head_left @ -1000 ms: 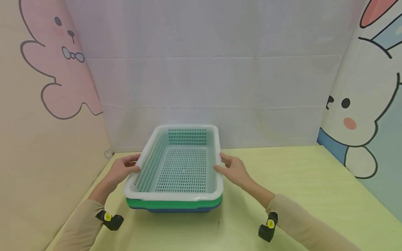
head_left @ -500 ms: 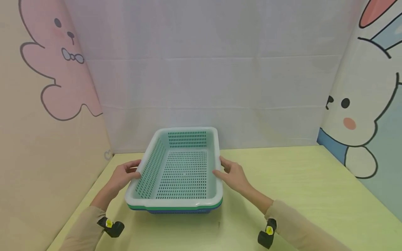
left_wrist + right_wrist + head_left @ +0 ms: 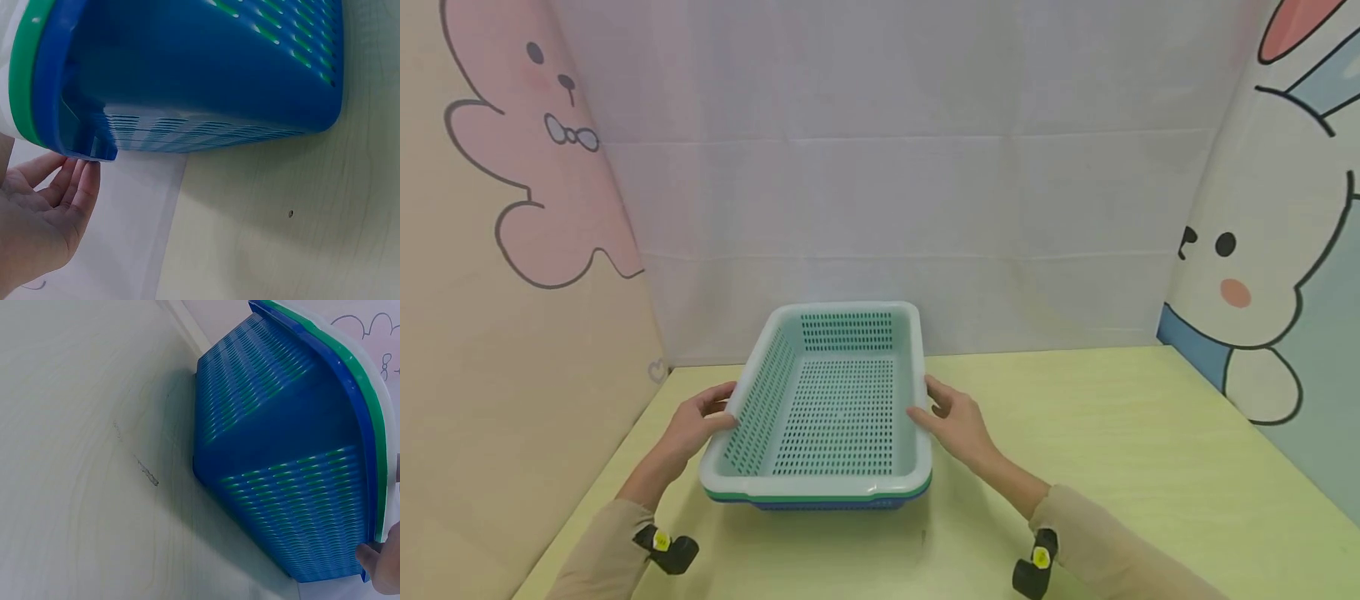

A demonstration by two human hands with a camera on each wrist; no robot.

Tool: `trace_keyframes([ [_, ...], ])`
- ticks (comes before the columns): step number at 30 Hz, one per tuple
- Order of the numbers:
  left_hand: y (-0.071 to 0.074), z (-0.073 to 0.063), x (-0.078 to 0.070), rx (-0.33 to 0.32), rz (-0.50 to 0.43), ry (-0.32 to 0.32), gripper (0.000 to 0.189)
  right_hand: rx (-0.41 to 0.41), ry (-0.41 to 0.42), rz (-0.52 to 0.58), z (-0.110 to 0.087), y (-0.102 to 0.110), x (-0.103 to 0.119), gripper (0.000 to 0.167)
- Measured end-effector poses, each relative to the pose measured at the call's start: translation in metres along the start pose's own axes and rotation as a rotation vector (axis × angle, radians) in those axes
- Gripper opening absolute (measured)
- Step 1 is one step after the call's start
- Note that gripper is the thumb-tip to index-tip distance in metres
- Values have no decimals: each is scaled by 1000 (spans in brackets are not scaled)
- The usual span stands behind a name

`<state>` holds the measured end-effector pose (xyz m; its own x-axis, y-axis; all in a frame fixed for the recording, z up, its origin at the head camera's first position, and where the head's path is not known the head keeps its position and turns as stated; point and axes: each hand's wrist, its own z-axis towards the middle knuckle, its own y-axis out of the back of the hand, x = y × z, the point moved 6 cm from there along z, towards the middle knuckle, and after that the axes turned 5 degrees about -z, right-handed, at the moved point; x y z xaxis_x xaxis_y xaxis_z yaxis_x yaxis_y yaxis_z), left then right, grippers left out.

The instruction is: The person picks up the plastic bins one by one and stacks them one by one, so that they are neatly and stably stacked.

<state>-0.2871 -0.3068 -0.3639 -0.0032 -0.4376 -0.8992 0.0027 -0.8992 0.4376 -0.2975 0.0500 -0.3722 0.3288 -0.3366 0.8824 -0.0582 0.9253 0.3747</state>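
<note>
A white plastic basket (image 3: 808, 485) with slotted sides and floor sits nested in a green basket (image 3: 26, 75), which lies inside a blue one (image 3: 287, 437). Together they form a stack, left of the middle in the head view. On the stack's left side my left hand (image 3: 688, 429) holds the rim, thumb on the white edge and fingertips up against the blue lip in the left wrist view. Opposite it, my right hand (image 3: 958, 425) grips the right rim, thumb over the white edge and other fingers outside. No contents show in the white basket.
The stack stands on a pale yellow-green table (image 3: 1097, 450), near the white cloth (image 3: 970, 200) behind it. Cartoon-printed panels (image 3: 1247, 275) close the sides. Tan sleeves (image 3: 1112, 542) with black wrist cameras (image 3: 1033, 567) cover my forearms.
The white basket has sunk deeper into the green one, leaving only a thin green strip below its rim. Both hands came down with it; over the last half second little moved.
</note>
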Motion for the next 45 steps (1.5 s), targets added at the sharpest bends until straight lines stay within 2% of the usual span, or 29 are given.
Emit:
trace_keyframes([
  [5,-6,0,3,53,-5,10,68,5,-44,84,-3,2,-3,61],
  [9,-9,0,4,73,-13,-4,66,19,-48,121,-3,3,-3,62],
  [18,-15,1,1,80,-19,-21,67,23,-41,99,-4,9,-5,61],
  [25,-24,1,-4,78,1,-36,67,23,-46,64,-4,16,-9,60],
  [32,-33,2,-8,85,-17,-49,66,19,-31,72,-5,27,-13,59],
  [45,-52,11,-15,128,-24,-5,70,3,-28,54,-10,48,-22,57],
])
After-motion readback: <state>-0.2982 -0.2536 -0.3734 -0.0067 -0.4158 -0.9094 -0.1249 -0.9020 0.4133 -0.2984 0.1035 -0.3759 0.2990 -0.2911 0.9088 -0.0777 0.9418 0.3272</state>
